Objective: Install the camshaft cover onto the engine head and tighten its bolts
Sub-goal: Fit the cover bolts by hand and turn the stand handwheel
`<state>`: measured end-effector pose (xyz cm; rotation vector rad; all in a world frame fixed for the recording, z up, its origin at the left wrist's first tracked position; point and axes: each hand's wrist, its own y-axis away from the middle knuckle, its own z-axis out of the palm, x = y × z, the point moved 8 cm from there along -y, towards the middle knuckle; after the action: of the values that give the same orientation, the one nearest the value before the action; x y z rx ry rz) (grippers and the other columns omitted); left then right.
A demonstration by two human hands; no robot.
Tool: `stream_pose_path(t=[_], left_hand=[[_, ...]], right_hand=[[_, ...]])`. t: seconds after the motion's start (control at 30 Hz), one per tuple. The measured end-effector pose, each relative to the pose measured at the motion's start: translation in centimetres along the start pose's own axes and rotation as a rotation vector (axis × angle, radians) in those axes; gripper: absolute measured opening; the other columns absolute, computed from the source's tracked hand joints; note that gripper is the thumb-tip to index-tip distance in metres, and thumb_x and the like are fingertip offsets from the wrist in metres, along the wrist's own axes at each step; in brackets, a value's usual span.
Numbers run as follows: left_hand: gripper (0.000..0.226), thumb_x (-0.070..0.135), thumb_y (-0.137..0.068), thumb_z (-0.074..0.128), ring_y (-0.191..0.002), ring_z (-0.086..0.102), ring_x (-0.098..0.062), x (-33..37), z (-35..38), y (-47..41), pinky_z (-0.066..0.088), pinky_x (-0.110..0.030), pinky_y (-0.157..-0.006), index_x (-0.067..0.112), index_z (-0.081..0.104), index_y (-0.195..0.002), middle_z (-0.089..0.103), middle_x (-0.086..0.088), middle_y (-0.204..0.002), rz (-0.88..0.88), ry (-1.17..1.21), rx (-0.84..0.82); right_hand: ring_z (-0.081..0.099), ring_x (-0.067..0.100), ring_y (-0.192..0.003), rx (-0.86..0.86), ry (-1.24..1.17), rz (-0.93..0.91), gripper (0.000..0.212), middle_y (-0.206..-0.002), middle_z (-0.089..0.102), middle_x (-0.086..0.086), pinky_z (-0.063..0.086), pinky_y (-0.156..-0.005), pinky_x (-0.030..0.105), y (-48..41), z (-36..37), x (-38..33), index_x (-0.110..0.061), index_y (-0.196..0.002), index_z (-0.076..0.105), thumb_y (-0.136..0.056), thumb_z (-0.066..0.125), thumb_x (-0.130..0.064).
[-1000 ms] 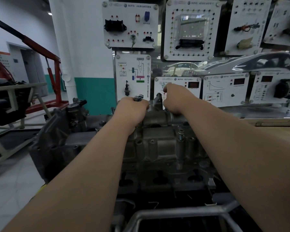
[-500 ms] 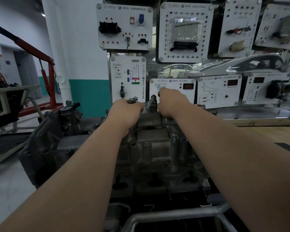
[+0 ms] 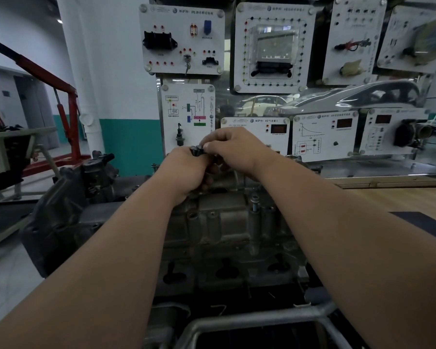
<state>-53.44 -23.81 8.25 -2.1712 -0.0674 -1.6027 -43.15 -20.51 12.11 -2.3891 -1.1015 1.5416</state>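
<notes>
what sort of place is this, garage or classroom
Probably an automotive training workshop: an engine on a metal stand, white trainer panels with circuit diagrams and test sockets behind it, and a red engine hoist on the left.

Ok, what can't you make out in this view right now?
Head view:
- Small dark metal pieces between left hand and right hand: fingers cover them, kind and count unclear.
- Grey metal camshaft cover: far end behind hands, sides behind forearms.
- White panel lettering: too small.

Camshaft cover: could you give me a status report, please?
Left hand grips dark bolts; right hand pinches one. Camshaft cover lies on engine. Right-side bolt stands proud.
</notes>
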Motion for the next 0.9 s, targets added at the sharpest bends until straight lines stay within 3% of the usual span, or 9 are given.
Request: stream_pose_path(t=[0.13, 0.3, 0.37, 0.47, 0.53, 0.6, 0.73, 0.9], left_hand=[[0.018, 0.018, -0.093, 0.054, -0.043, 0.059, -0.008, 0.3, 0.3, 0.2, 0.042, -0.017, -0.038, 0.011, 0.066, -0.081, 0.069, 0.002, -0.061, 0.015, -0.007, -0.036], [0.019, 0.024, -0.095, 0.052, -0.051, 0.062, -0.013, 0.7, 1.1, 0.6, 0.047, -0.022, -0.044, 0.018, 0.067, -0.086, 0.073, 0.002, -0.073, 0.037, -0.014, -0.116], [0.019, 0.026, -0.097, 0.05, -0.052, 0.062, -0.012, 0.8, 1.4, 0.7, 0.047, -0.022, -0.044, 0.017, 0.066, -0.09, 0.074, 0.002, -0.077, 0.031, 0.003, -0.138], [0.02, 0.026, -0.098, 0.048, -0.049, 0.06, -0.01, 0.7, 1.0, 0.8, 0.045, -0.02, -0.042, 0.016, 0.064, -0.095, 0.073, 0.006, -0.078, 0.0, -0.011, -0.096], [0.019, 0.025, -0.098, 0.047, -0.043, 0.056, -0.006, 0.7, 0.6, 0.7, 0.041, -0.017, -0.038, 0.02, 0.064, -0.094, 0.072, 0.011, -0.071, 0.0, -0.042, -0.05], [0.021, 0.024, -0.098, 0.046, -0.037, 0.048, -0.004, 0.6, 0.3, 0.7, 0.036, -0.015, -0.035, 0.021, 0.066, -0.09, 0.068, 0.011, -0.064, 0.002, -0.068, -0.013], [0.024, 0.023, -0.096, 0.048, -0.037, 0.039, -0.009, 0.3, 0.3, 0.3, 0.032, -0.018, -0.034, 0.011, 0.068, -0.09, 0.063, 0.001, -0.07, -0.021, -0.087, 0.007], [0.03, 0.028, -0.091, 0.054, -0.044, 0.037, -0.017, 0.0, 0.0, 0.1, 0.031, -0.022, -0.042, 0.001, 0.067, -0.087, 0.055, -0.014, -0.073, -0.024, -0.135, 0.033]], right_hand=[[0.057, 0.014, -0.073, -0.016, -0.006, 0.012, 0.015, -0.082, 0.067, 0.001, 0.055, -0.078, 0.035, -0.1, -0.1, 0.0, -0.024, -0.084, 0.069, -0.091, 0.062, -0.012], [0.059, 0.008, -0.065, -0.035, 0.102, -0.037, 0.013, -0.078, 0.066, -0.003, 0.054, -0.065, 0.024, 0.2, -1.2, -1.0, -0.021, -0.086, 0.068, -0.09, 0.066, -0.009], [0.063, 0.011, -0.067, -0.012, 0.098, -0.047, 0.016, -0.08, 0.067, -0.001, 0.057, -0.065, 0.026, 0.4, -2.1, -1.2, -0.022, -0.084, 0.066, -0.089, 0.066, -0.007], [0.066, 0.013, -0.072, 0.201, 0.006, -0.036, 0.02, -0.085, 0.067, 0.003, 0.059, -0.066, 0.024, 0.3, -5.8, -1.0, -0.022, -0.084, 0.063, -0.092, 0.06, -0.005], [0.066, 0.015, -0.075, 0.379, -0.079, 0.029, 0.021, -0.083, 0.066, 0.004, 0.06, -0.074, 0.032, 0.4, -9.2, 0.3, -0.021, -0.082, 0.062, -0.092, 0.057, -0.003], [0.066, 0.016, -0.076, 0.46, 0.017, 0.102, 0.017, -0.081, 0.066, 0.002, 0.059, -0.077, 0.034, 0.7, -11.6, 2.1, -0.017, -0.086, 0.065, -0.092, 0.057, -0.004], [0.057, 0.01, -0.064, 0.528, 0.276, 0.167, 0.019, -0.083, 0.066, -0.001, 0.046, -0.057, 0.021, 1.9, -13.8, 4.9, -0.016, -0.092, 0.07, -0.088, 0.054, -0.008], [0.052, 0.006, -0.057, 0.575, 0.368, 0.154, 0.019, -0.076, 0.062, -0.003, 0.038, -0.049, 0.018, 1.7, -14.2, 4.9, -0.017, -0.085, 0.069, -0.087, 0.052, -0.007]])
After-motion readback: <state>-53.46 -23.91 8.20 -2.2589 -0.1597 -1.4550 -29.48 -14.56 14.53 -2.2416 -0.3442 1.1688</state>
